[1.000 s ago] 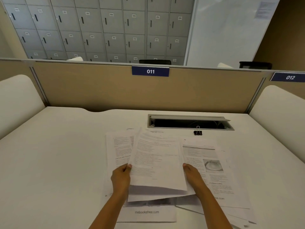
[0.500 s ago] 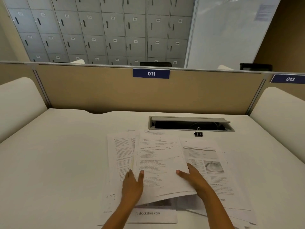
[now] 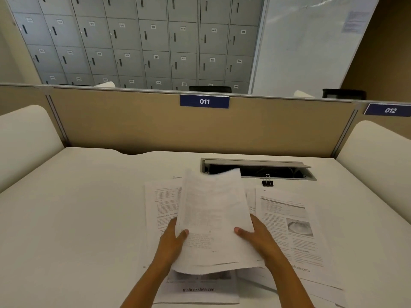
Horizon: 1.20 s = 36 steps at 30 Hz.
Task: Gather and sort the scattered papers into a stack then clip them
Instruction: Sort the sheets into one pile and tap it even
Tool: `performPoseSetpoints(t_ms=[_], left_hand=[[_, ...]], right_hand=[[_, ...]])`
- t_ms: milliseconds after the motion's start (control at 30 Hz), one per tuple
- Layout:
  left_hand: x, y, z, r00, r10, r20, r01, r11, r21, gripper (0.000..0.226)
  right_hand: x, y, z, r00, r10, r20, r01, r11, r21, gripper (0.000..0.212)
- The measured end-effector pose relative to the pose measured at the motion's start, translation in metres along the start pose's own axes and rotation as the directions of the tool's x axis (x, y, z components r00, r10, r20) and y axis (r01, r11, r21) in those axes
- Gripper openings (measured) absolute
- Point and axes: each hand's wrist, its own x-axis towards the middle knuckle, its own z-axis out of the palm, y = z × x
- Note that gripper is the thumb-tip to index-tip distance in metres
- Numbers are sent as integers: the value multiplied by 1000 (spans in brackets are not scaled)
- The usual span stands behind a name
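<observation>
Head view, only view available. Risks first: the lifted sheaf (image 3: pixel 213 221) is pinched only along its near side edges, so its far end, which looks blurred and curls up toward the cable slot (image 3: pixel 255 170), is unsupported; judged from this, a loose sheet could slide out of the bundle or fan apart if the grip slackens or the bundle is tilted further. Several sheets remain flat on the desk (image 3: pixel 77 207): the left sheet (image 3: pixel 161 203) beside and partly under the sheaf, the right sheet with a photo (image 3: pixel 291 225), and the near sheet with a web address (image 3: pixel 200 290) under the wrists. Setting the sheaf down on these without squaring edges would likely give a skewed stack that the clip bites unevenly. The binder clip (image 3: pixel 267 181) stands at the near lip of the slot, well apart from both hands; a sweep of paper could plausibly knock it in. Hands: left hand (image 3: pixel 172 243) is closed on the sheaf's left edge, thumb on top, fingers hidden beneath. Right hand (image 3: pixel 260 236) grips the right edge the same way, thumb lying across the top sheet. Both are narrowly closed, holding paper only; how many sheets are in the bundle cannot be told. Clipping not yet begun.
</observation>
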Motion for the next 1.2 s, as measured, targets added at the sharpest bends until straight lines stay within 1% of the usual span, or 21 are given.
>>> performPoseSetpoints(t_ms=[67,133,200,267,333,433,467,567,600,633,700,733,767,800,833,900,933,967,1033,1100,1200], left_hand=[[-1,12,1,987,142,-68,-144,989,-24,48],[0,25,0,963,254,-96,-259,964,-53,48],[3,31,-2,941,320,-110,-330,940,-92,49],[5,32,-6,929,348,-125,-362,926,-111,52],[4,32,-9,924,352,-147,-370,921,-121,53],[3,27,-15,933,333,-140,-356,913,-201,42],[2,27,-16,937,321,-135,-345,911,-226,39],[1,33,-17,939,314,-140,-342,893,-293,29],[0,37,-17,937,316,-150,-348,883,-315,26],[0,42,-17,933,321,-163,-358,869,-340,24],[0,53,-18,924,341,-175,-382,842,-380,24],[0,58,-20,919,357,-166,-394,830,-395,26],[0,62,-21,917,370,-151,-399,823,-404,29],[0,64,-23,919,372,-132,-392,823,-411,33],[0,64,-25,927,360,-109,-371,832,-412,39],[2,62,-31,945,321,-62,-319,864,-390,63],[3,60,-34,951,306,-41,-298,879,-373,74],[4,58,-37,955,296,-24,-284,887,-364,79],[6,57,-42,956,292,18,-267,896,-356,79],[6,59,-44,953,295,74,-254,903,-346,78],[4,63,-43,947,276,166,-212,923,-321,82]], right_hand=[[-3,-12,4,985,-126,-115,127,992,-1,54],[-6,-22,7,956,-227,-187,242,968,65,50],[-5,-25,9,937,-264,-229,296,948,116,49],[-5,-22,8,933,-269,-239,309,940,146,55],[-6,-17,6,950,-245,-194,280,943,180,59],[-8,-8,4,979,-193,-59,202,936,290,46],[-9,-6,4,983,-182,-31,182,932,313,46],[-12,-7,4,983,-175,-56,184,922,341,60],[-13,-10,5,981,-182,-72,196,914,355,62],[-14,-14,5,977,-192,-90,212,906,366,59],[-13,-23,4,967,-225,-123,255,892,372,47],[-13,-28,3,961,-245,-131,277,887,371,40],[-14,-32,2,956,-262,-135,294,882,369,38],[-13,-35,2,952,-277,-132,306,880,364,43],[-14,-37,1,952,-279,-126,306,885,349,54],[-14,-36,1,958,-270,-95,287,904,316,76],[-14,-33,0,962,-265,-66,272,913,305,80],[-14,-31,-2,967,-251,-34,250,923,293,82],[-15,-30,-5,972,-234,22,219,937,273,84],[-14,-32,-6,970,-231,75,205,943,263,79],[-15,-37,-8,954,-260,151,209,935,287,46]])
